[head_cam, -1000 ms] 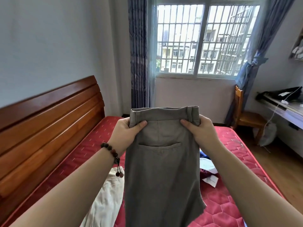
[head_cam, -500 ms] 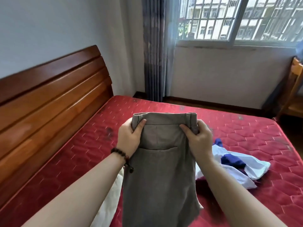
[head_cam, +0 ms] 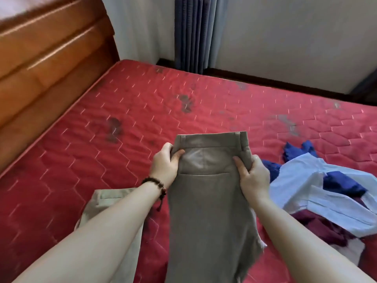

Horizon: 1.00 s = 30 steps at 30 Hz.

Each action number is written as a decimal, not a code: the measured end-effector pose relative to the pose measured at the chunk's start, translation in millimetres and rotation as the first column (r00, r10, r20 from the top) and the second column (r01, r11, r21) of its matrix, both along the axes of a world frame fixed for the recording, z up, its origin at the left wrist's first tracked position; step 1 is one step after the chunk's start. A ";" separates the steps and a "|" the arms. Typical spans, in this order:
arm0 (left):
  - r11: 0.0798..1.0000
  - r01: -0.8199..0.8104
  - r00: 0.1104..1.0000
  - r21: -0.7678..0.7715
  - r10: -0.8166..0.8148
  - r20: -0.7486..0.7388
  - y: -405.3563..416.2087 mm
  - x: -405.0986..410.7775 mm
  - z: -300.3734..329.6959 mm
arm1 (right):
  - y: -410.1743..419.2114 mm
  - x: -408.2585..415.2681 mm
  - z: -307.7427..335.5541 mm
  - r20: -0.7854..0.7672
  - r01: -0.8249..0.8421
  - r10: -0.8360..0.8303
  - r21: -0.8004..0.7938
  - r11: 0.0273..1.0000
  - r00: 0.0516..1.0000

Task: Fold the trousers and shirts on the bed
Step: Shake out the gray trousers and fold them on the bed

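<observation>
No readable text, label, brand or number on any garment or surface

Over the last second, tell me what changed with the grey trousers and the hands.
The view tipped down from the window to the red mattress, and the grey trousers came lower, towards the bed. Nothing was let go: the left hand and right hand still pinch the waistband at its two sides, back pocket facing the person. The beige trousers and the heap of shirts lie where they were.
</observation>
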<state>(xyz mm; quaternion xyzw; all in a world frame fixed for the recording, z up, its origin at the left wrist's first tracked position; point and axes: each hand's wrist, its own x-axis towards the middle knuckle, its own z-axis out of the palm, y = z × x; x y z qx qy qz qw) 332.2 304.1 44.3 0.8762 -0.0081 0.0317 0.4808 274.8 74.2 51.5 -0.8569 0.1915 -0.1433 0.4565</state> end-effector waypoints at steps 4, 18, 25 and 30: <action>0.998 -0.066 0.993 -0.009 0.066 0.102 -16.1 58.7 -37.1 | -4.4 63.3 -40.5 0.024 0.073 -0.072 -0.064 0.995 0.997; 0.829 0.136 0.881 0.542 0.149 -0.449 -19.6 19.3 -228.5 | -7.5 32.6 -224.4 -0.667 -0.132 -0.070 -0.247 0.960 0.741; 0.846 0.086 0.906 0.526 0.154 -0.395 -27.6 20.4 -238.3 | 0.5 24.0 -241.4 -0.566 -0.113 -0.029 -0.215 0.970 0.824; 0.876 0.028 0.949 0.482 0.128 -0.288 -25.9 38.5 -227.8 | -2.0 38.9 -223.2 -0.441 -0.108 -0.014 -0.251 0.962 0.898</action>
